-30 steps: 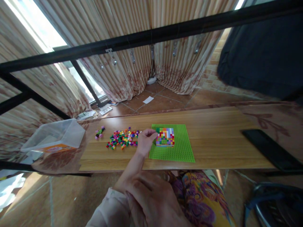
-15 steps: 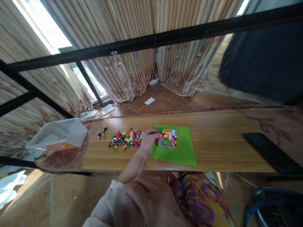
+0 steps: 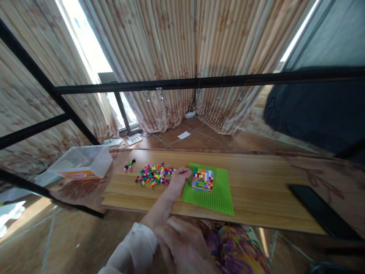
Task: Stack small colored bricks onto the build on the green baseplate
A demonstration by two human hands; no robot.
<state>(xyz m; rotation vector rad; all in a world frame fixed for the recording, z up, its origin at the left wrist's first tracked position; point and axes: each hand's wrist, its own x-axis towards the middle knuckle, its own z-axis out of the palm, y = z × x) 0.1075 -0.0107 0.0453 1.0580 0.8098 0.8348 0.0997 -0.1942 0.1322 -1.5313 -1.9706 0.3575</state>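
My left hand [image 3: 180, 179] reaches over the left edge of a green studded baseplate [image 3: 222, 201]. Its thumb and forefinger are pinched together just left of a low block of colourful toy bricks [image 3: 203, 179] on the plate. Whatever is between the fingertips is too small to make out. Behind that hand, to the left, a pile of loose small bricks [image 3: 154, 175] is spread on the wooden board. My right hand [image 3: 184, 243] is close to the camera, its fingers loosely bent across my left forearm, with no object visible in it.
A clear plastic bin [image 3: 85, 161] with an orange label stands at the left end of the wooden board [image 3: 256, 190]. A small cluster of joined bricks [image 3: 129, 164] lies nearby. On the right is a dark flat panel [image 3: 319, 209]. A black metal bar [image 3: 182, 83] crosses beyond the board.
The view has tilted, so the board appears lower. My left fingertips have drawn slightly left, away from the brick block's edge. My right hand stays by my left forearm.
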